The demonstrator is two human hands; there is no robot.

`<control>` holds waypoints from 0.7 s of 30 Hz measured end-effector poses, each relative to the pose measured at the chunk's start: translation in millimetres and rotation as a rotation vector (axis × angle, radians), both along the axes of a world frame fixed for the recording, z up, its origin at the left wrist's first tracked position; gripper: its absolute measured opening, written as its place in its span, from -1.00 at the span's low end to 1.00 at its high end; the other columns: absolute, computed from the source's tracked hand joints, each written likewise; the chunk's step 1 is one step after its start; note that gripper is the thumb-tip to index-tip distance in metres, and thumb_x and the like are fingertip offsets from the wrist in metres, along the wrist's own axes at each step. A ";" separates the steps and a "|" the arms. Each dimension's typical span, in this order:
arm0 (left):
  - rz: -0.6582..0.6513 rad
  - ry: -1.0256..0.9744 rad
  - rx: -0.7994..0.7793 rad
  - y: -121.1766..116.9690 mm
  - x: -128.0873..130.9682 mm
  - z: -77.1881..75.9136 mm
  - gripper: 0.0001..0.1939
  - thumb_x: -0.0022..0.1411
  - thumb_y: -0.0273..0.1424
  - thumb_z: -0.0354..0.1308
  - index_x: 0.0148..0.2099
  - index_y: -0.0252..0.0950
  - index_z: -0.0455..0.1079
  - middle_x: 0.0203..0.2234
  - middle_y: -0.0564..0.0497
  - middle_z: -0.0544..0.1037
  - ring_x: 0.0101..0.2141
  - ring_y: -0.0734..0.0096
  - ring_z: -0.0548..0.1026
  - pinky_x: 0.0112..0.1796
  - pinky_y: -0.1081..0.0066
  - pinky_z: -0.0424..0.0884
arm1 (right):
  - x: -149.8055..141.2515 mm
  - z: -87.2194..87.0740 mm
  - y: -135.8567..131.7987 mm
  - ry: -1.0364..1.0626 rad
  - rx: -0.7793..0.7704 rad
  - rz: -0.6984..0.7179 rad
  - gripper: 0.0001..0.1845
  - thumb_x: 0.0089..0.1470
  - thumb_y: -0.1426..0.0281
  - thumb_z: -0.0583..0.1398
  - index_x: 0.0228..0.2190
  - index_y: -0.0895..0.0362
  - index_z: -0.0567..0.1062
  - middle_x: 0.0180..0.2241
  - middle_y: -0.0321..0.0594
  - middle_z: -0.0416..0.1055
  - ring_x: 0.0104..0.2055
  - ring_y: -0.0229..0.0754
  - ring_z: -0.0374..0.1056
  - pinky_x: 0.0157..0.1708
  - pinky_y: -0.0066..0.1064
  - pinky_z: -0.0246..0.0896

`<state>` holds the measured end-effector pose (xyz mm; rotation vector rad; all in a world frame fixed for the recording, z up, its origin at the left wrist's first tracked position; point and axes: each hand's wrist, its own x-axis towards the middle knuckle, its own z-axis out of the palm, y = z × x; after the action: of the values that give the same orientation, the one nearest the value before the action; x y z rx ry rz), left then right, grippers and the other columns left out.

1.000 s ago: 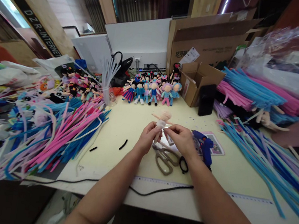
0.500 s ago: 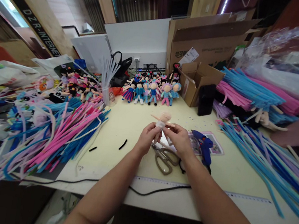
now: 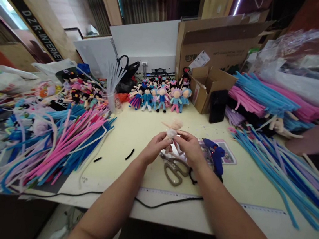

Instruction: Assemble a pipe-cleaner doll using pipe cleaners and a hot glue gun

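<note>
Between my two hands, over the middle of the table, is a small doll (image 3: 175,125) with a peach-coloured fuzzy head and arms and a white torso. My left hand (image 3: 156,144) pinches it from the left, with the fingertips at the white part. On the other side my right hand (image 3: 189,146) grips it, thumb and fingers closed together. The doll's lower end is partly hidden by the fingers. Just below the hands lie scissors (image 3: 174,171) with grey-brown handles. A blue glue gun (image 3: 216,156) rests to the right of my right hand, on a framed picture card (image 3: 230,153).
Finished dolls (image 3: 161,96) stand in rows at the back, beside a small cardboard box (image 3: 207,88) and a black phone-like object (image 3: 218,106). Pipe cleaners lie heaped left (image 3: 64,138) and right (image 3: 270,174). A black cable (image 3: 159,205) and ruler (image 3: 248,206) cross the front.
The whole view has shifted slightly, with things appearing a little further left. Both hands still hold the doll in nearly the same place.
</note>
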<state>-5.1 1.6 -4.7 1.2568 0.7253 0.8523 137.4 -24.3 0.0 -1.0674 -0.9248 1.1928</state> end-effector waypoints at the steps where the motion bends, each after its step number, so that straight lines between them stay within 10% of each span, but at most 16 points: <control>1: -0.015 -0.002 0.001 0.2 -0.7 0.4 -0.66 0.03 -0.20 0.24 -0.22 -0.33 0.38 -0.52 0.07 0.43 -0.51 0.49 0.39 -0.44 0.47 0.28 | -0.2 1.7 -0.5 0.021 -0.014 0.011 -0.65 -0.25 0.22 0.33 -0.39 0.19 0.56 -0.58 -0.34 0.39 -0.61 -0.37 0.10 -0.61 -0.48 -0.05; 9: -0.030 0.139 0.080 1.4 -11.7 11.3 -0.59 0.07 -0.11 0.21 -0.19 -0.35 0.45 -0.38 -0.04 0.52 -0.39 0.39 0.45 -0.33 0.41 0.31 | 0.5 8.2 -0.3 0.235 -0.072 0.024 -0.68 -0.35 0.30 0.35 -0.45 0.21 0.53 -0.64 -0.37 0.36 -0.69 -0.45 0.01 -0.69 -0.52 -0.15; 16: 0.379 0.009 0.100 18.7 -28.1 9.4 -0.72 -0.07 -0.31 0.31 -0.25 -0.28 0.50 -0.50 0.06 0.50 -0.47 0.51 0.44 -0.40 0.48 0.28 | 9.5 0.4 5.5 0.309 -0.113 -0.007 -0.66 -0.38 0.33 0.38 -0.46 0.20 0.50 -0.74 -0.51 0.16 -0.74 -0.51 -0.17 -0.75 -0.55 -0.37; 21: 0.410 0.023 0.020 19.3 -24.4 5.7 -0.75 -0.13 -0.31 0.33 -0.38 -0.36 0.49 -0.58 0.03 0.51 -0.57 0.52 0.41 -0.44 0.44 0.30 | 7.9 -5.9 7.2 0.328 -0.139 0.008 -0.68 -0.38 0.34 0.38 -0.48 0.19 0.47 -0.78 -0.53 0.09 -0.76 -0.50 -0.18 -0.76 -0.56 -0.38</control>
<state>-29.6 20.9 1.0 1.1531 1.0150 1.1801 145.4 -17.1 -5.9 -0.9399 -0.5988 1.4047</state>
